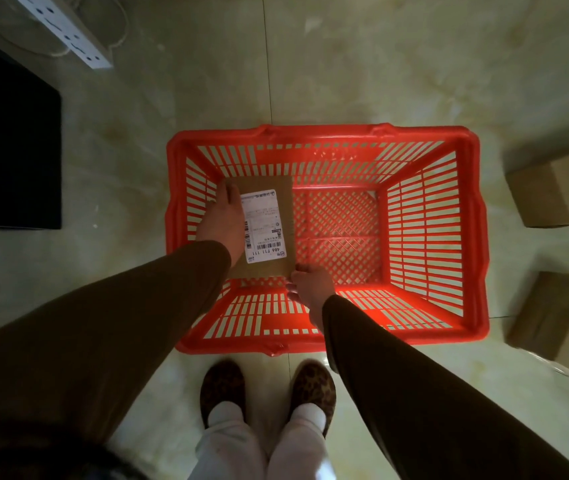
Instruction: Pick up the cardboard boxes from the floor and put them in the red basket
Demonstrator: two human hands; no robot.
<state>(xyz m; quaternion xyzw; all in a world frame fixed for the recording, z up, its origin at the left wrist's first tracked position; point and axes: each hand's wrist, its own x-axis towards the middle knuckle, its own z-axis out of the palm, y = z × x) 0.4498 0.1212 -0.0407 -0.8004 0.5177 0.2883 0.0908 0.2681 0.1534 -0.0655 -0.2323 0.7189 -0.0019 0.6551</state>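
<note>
Two spotted slippers (267, 393) stand on the floor (345, 71) by the red basket (477, 237). The right hand (310, 289) has its fingers on the near corner of a cardboard box (276, 195). The left hand (222, 220) holds its left side. The box is inside the basket's left part. More boxes (556, 188) lie on the floor to the right.

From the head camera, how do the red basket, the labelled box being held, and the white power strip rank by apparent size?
1. Red plastic slatted basket
2. Labelled brown cardboard box
3. White power strip

The last two look close; the strip lies farther off and is cropped.
</note>
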